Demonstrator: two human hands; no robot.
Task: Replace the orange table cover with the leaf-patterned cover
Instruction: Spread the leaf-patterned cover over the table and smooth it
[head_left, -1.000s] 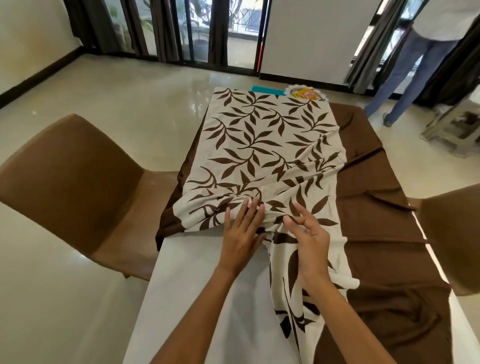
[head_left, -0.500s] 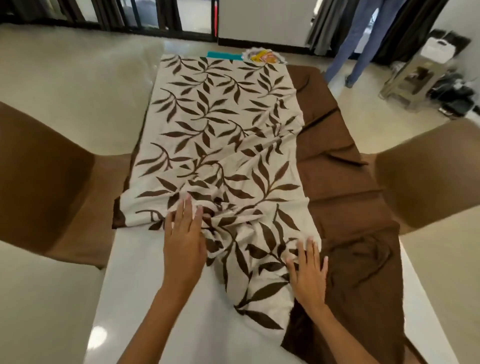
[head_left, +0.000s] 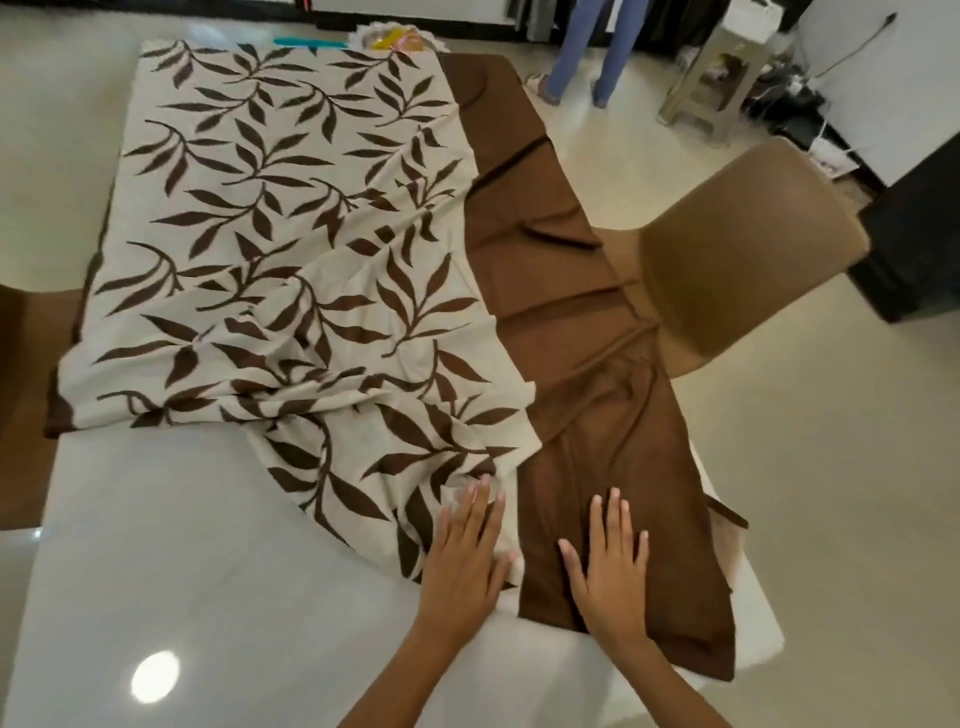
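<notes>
Both hands flat on the cover, fingers straight and pinching nothing.

The left hand (head_left: 467, 545) lies on the leaf panel's near corner, its fingers (head_left: 480, 501) close together; the right hand (head_left: 608, 556) presses the plain brown border just beside it, fingers slightly spread. The cover (head_left: 291, 234) runs away from both hands over the white desk (head_left: 182, 571), still wrinkled, with near-left desk bare. A chair (head_left: 743, 244) stands at the right.

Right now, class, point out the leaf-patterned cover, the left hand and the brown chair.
leaf-patterned cover (head_left: 291, 249): head view, middle of the printed cloth.
left hand (head_left: 465, 551): head view, back of the hand.
brown chair (head_left: 748, 244): head view, backrest.
</notes>
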